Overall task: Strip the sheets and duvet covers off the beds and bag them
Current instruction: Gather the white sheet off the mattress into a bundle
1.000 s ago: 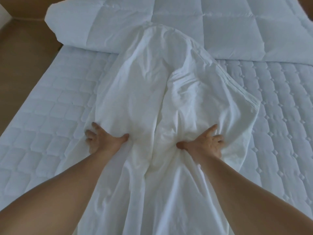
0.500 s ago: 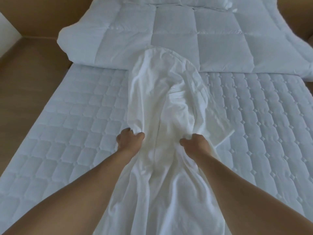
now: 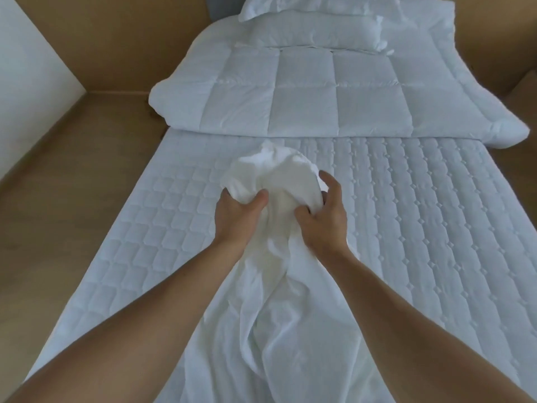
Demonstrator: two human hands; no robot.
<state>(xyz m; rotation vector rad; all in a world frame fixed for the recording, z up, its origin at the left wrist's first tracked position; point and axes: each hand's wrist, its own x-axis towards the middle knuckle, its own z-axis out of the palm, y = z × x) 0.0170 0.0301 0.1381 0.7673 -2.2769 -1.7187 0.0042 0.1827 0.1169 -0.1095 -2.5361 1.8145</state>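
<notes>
Sheet (image 3: 276,175): left hand (image 3: 236,218) (right hand (image 3: 325,221) too)

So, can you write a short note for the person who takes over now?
Left hand grips the bunched white linen; right hand curls round its other side.
The linen lies mid-mattress, its tail running toward the person.
The duvet and pillows lie at the far end.
Done: mattress and duvet are uncovered.
Left: finish gathering the linen and bag it; no bag in view.

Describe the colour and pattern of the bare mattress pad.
The mattress pad is white with repeating quilted stitching; head view.
</notes>
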